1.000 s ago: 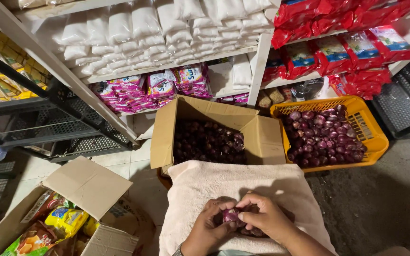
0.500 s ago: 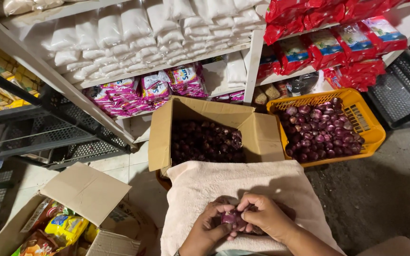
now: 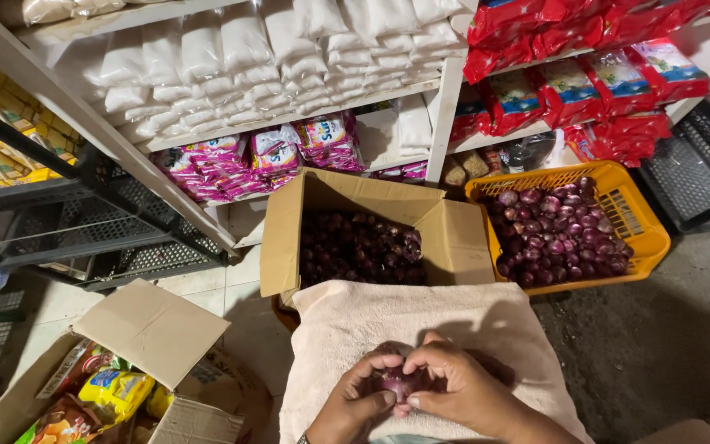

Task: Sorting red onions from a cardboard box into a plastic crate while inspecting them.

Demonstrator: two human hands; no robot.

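Both hands meet low over the towel (image 3: 388, 316): the onion (image 3: 398, 381) sits cupped between them, left hand (image 3: 355, 404) under, right hand (image 3: 458, 386) curled over it (fingertips pinching its skin), box (image 3: 454, 238) just ahead.

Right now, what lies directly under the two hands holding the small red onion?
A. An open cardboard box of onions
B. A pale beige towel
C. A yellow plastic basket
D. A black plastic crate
B. The left hand and right hand cup the red onion over the pale beige towel; the cardboard box and the yellow basket sit farther away, beyond the towel.
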